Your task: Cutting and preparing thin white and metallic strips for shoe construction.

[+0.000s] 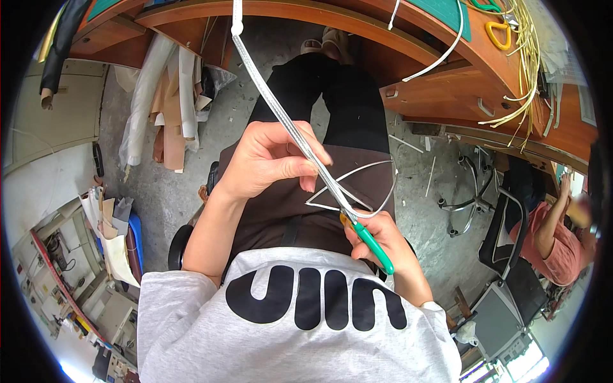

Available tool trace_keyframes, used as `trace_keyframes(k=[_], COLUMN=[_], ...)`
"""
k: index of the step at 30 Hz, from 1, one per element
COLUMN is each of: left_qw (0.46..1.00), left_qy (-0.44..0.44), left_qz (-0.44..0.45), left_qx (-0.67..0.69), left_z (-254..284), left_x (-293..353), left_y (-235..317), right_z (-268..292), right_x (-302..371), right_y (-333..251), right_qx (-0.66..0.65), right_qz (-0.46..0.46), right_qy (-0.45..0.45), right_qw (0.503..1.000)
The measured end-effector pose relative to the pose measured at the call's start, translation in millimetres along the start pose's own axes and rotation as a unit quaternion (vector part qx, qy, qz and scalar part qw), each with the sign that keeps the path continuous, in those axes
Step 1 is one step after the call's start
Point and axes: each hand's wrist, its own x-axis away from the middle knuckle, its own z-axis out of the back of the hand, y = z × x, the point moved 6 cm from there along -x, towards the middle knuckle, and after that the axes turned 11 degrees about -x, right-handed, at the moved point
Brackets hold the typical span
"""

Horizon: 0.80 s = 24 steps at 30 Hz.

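Note:
A white and silver braided cord (271,96) runs taut from the table edge at the top down to my right hand. My left hand (265,156) pinches it between thumb and fingers about midway along. My right hand (386,233) is closed around a hand tool with a green handle (373,247). The tool's metal tip meets the lower end of the cord; its exact kind is partly hidden by the fingers. Thin white strands (391,191) loop out beside the right hand, over the brown apron (364,167) on my lap.
Above is a curved wooden workbench (440,96) with yellow cords (529,70) and yellow-handled scissors (497,36). Rolls of material (147,96) lean at left. To the right stand a chair (504,242) and another person (552,239). Scraps lie on the grey floor (415,179).

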Motion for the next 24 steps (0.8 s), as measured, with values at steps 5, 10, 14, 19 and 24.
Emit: trace_keyframes(k=[5, 10, 14, 19, 24], left_qw=[0.997, 0.999, 0.998, 0.998, 0.999], left_qy=[0.032, 0.007, 0.012, 0.008, 0.011], left_qz=[-0.071, -0.037, -0.02, -0.015, -0.019], left_qx=[0.03, 0.023, 0.052, 0.058, 0.036], left_z=[14.6, 3.5, 2.3, 1.7, 2.5], left_x=[-2.7, -4.1, -3.0, -4.3, -2.9], left_y=[11.2, 4.0, -2.9, -4.0, -1.7], right_z=[0.5, -5.6, -5.8, -4.3, -3.8], right_x=[1.9, -4.2, -4.2, -3.3, -2.7], right_y=[1.9, 2.2, 6.7, 8.0, -0.6], right_qx=[-0.012, -0.02, -0.052, -0.06, -0.014], right_qz=[0.001, 0.033, 0.026, -0.002, 0.028], right_qy=[-0.017, -0.022, -0.01, 0.005, -0.008], right_qw=[1.0, 0.999, 0.998, 0.998, 0.999])
